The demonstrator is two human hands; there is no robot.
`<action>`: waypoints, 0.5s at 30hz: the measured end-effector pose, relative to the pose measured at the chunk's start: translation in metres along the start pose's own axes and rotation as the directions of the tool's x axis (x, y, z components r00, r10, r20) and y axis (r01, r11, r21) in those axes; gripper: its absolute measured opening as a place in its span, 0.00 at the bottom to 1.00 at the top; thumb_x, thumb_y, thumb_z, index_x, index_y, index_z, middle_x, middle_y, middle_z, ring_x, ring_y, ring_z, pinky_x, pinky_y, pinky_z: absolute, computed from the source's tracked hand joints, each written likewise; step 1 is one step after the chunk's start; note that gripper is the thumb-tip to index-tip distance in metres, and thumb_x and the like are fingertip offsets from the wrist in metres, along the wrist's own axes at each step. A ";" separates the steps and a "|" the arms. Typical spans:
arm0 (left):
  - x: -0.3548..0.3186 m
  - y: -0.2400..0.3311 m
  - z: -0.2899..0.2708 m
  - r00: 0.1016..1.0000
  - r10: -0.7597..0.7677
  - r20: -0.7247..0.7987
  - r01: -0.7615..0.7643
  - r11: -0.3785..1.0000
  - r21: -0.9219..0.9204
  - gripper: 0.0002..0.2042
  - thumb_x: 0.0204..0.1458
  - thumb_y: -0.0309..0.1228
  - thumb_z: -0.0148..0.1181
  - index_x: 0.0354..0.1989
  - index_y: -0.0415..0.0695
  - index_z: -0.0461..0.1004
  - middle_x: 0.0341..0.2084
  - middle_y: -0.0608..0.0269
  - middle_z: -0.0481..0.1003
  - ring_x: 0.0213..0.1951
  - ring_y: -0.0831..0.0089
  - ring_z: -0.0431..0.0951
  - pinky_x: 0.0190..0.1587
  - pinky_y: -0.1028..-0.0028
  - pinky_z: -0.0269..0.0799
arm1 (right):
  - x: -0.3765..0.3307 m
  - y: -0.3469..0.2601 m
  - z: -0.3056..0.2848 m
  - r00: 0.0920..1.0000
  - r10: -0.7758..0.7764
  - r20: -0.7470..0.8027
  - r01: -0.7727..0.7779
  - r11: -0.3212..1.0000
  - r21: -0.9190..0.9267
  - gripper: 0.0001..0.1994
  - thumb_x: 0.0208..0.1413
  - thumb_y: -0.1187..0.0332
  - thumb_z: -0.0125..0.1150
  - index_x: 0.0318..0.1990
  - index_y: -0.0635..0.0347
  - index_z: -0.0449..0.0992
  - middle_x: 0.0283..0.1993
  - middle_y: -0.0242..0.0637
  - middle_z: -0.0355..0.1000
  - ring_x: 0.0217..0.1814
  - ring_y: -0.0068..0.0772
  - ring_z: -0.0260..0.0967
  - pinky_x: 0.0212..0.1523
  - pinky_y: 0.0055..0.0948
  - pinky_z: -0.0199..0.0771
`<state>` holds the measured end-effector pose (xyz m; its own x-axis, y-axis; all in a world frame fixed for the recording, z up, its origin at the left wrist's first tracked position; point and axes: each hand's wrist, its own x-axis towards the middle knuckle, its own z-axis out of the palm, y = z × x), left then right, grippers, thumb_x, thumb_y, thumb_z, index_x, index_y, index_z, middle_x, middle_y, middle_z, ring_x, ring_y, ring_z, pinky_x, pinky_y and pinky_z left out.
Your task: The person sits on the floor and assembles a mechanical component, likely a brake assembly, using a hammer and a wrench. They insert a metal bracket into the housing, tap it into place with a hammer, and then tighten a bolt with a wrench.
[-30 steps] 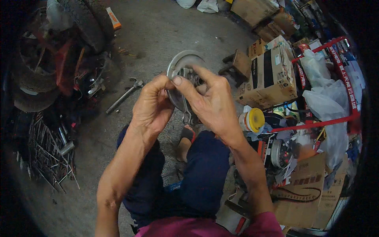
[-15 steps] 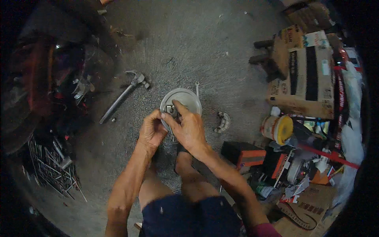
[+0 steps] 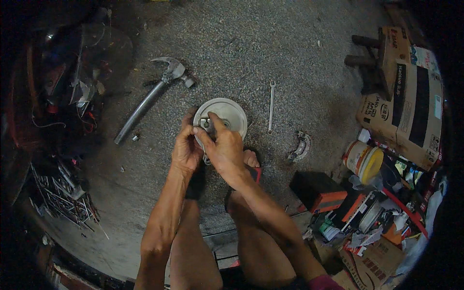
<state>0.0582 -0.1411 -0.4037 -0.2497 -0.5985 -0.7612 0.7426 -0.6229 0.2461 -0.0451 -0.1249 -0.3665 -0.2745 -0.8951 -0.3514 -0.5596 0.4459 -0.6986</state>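
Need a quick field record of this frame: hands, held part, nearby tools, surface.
left hand: grips the disc's left edge
right hand: fingers on the disc's centre fittings
held part: round grey metal disc, low over the floor
nearby tools: claw hammer to the left, spanner to the right, curved metal piece lower right
surface: rough concrete floor

- We see a claw hammer [image 3: 153,94] with a metal handle lying on the concrete floor [image 3: 290,43], upper left.
- A slim spanner [image 3: 271,106] lies further right.
- Just below it we spot a curved brake shoe [image 3: 300,146].
- On the right sit cardboard boxes [image 3: 406,106], a yellow-lidded tub [image 3: 363,159] and an orange-and-black case [image 3: 323,189].
- We make out loose metal rods [image 3: 63,198] piled at far left.
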 end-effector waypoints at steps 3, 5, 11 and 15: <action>0.009 0.002 -0.023 0.999 -0.001 0.054 0.002 1.000 -0.016 0.16 0.51 0.22 0.54 0.50 0.43 0.68 0.40 0.66 0.74 0.42 0.73 0.75 0.50 0.71 0.75 | 0.002 -0.004 0.005 1.000 0.010 0.008 -0.010 1.000 0.013 0.28 0.56 0.52 0.63 0.55 0.68 0.72 0.21 0.52 0.73 0.22 0.47 0.75 0.23 0.42 0.70; 0.012 0.000 -0.031 0.998 -0.028 0.059 0.031 0.998 -0.046 0.15 0.51 0.22 0.55 0.49 0.42 0.69 0.39 0.66 0.73 0.40 0.74 0.75 0.48 0.73 0.75 | 0.001 -0.006 0.007 1.000 0.011 0.007 -0.011 1.000 0.000 0.28 0.57 0.53 0.62 0.55 0.70 0.72 0.21 0.53 0.73 0.22 0.47 0.75 0.23 0.42 0.69; 0.007 0.001 -0.030 0.998 -0.007 0.065 0.006 1.000 0.012 0.13 0.54 0.24 0.56 0.48 0.40 0.69 0.39 0.65 0.73 0.41 0.74 0.75 0.48 0.73 0.75 | 0.003 -0.008 0.007 0.998 0.056 0.020 -0.057 0.998 0.032 0.28 0.59 0.52 0.59 0.56 0.69 0.69 0.29 0.61 0.75 0.33 0.62 0.75 0.34 0.51 0.74; -0.001 0.000 -0.027 0.999 0.044 0.001 -0.043 0.987 0.154 0.13 0.55 0.25 0.55 0.48 0.38 0.70 0.40 0.64 0.74 0.43 0.73 0.75 0.52 0.70 0.73 | 0.008 -0.012 0.005 0.994 0.097 0.048 -0.101 0.992 0.081 0.28 0.58 0.54 0.60 0.56 0.70 0.69 0.30 0.61 0.75 0.33 0.63 0.75 0.34 0.51 0.74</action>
<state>0.0751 -0.1274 -0.4194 -0.2180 -0.6258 -0.7489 0.6484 -0.6664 0.3682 -0.0369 -0.1370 -0.3640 -0.2893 -0.8464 -0.4471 -0.4640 0.5326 -0.7078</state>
